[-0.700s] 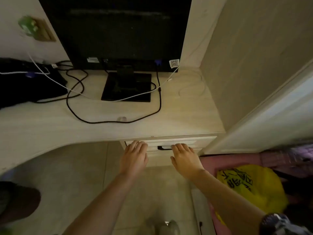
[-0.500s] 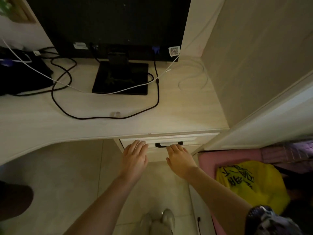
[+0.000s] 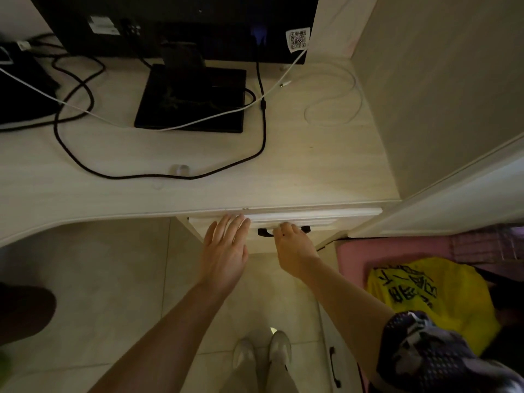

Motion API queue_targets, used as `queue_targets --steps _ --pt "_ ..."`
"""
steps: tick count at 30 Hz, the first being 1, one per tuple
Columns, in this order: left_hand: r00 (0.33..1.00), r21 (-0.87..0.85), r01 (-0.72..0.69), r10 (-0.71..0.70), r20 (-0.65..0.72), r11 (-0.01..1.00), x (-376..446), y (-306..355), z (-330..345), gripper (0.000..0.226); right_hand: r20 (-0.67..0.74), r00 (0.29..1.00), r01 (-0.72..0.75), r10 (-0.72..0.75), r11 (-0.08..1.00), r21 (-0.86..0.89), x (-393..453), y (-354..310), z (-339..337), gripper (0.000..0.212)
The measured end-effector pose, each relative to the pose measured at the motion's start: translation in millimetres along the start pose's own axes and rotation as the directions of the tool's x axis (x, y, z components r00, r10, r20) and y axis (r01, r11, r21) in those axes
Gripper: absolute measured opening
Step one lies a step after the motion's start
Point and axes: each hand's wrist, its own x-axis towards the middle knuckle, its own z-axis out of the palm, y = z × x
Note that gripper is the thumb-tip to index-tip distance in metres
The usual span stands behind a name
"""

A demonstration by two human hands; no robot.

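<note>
Half a second has narrowed the gap: under the desk [image 3: 283, 171], the drawer [image 3: 340, 219] stood further out and now sits almost flush, just ahead of the fingertips. The left hand [image 3: 225, 256] lies flat, fingers straight, pressing its front. The right hand [image 3: 295, 253] covers the black handle [image 3: 306, 229]; I cannot tell whether its fingers hook it. Closing looks nearly finished.

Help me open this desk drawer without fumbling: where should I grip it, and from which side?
Take the dark bar handle at the middle of the drawer front, coming from the front and below. It lies level and seems to stand off the panel, so fingers can probably hook behind it. The right hand touches it; the left hand rests on the panel, fingers straight.
</note>
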Motion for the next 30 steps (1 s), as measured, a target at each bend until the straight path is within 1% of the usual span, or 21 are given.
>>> queue_targets --steps 5,9,16,21,30 --pt "1.000 0.030 0.001 -0.001 0.007 1.000 -4 -2 -2 0.062 -0.009 0.999 0.049 -0.050 0.998 -0.039 -26 1 11 0.061" --pt "1.000 0.036 0.003 -0.003 0.007 0.999 -11 -4 2 0.064 -0.012 0.998 0.063 -0.064 0.997 -0.053 -43 -2 21 0.057" --pt "1.000 0.047 0.006 -0.005 -0.029 0.999 -43 4 12 0.053 -0.020 0.998 0.053 -0.054 0.997 -0.050 -74 -6 39 0.058" --pt "0.994 0.025 0.020 -0.017 -0.105 0.999 -67 14 11 0.046 -0.032 0.998 0.061 -0.063 0.997 -0.055 -100 -9 53 0.057" --pt "0.988 -0.026 0.102 -0.105 -0.114 0.994 -122 42 4 0.039 0.009 0.995 0.098 -0.098 0.994 -0.053 -151 -13 76 0.056"
